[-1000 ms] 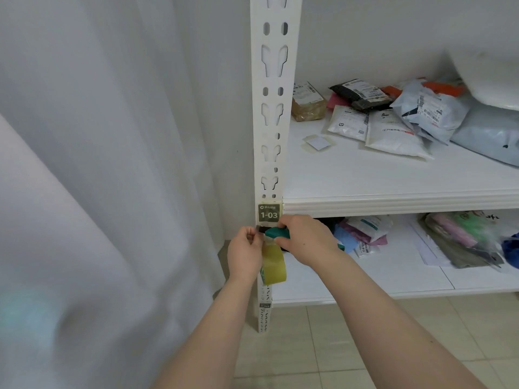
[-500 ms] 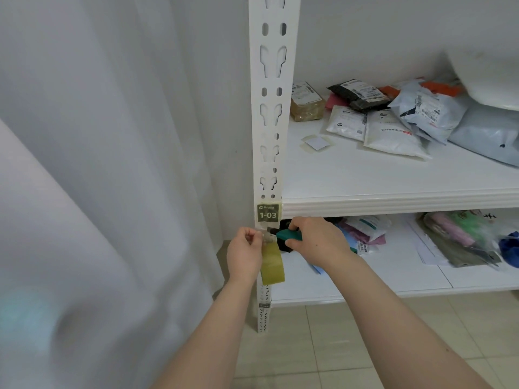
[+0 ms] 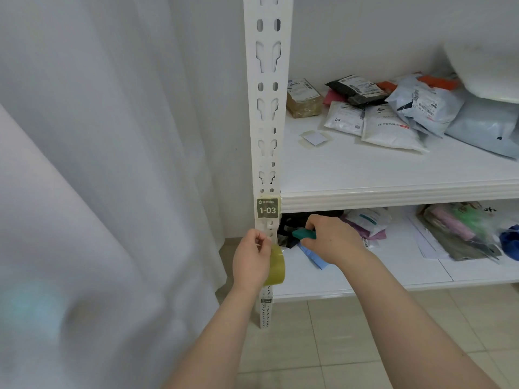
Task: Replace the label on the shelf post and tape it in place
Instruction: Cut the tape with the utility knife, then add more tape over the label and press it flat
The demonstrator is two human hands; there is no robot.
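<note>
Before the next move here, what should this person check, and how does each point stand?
1. Label 1-03 sits straight on the shelf post: ok.
2. Left hand grips the tape roll beside the post: ok.
3. Right hand holds the teal-handled tool: ok.
4. Tape strip drawn from roll to post: cannot tell.
5. Tool's blade exposed and aimed safely: cannot tell, hidden.
</note>
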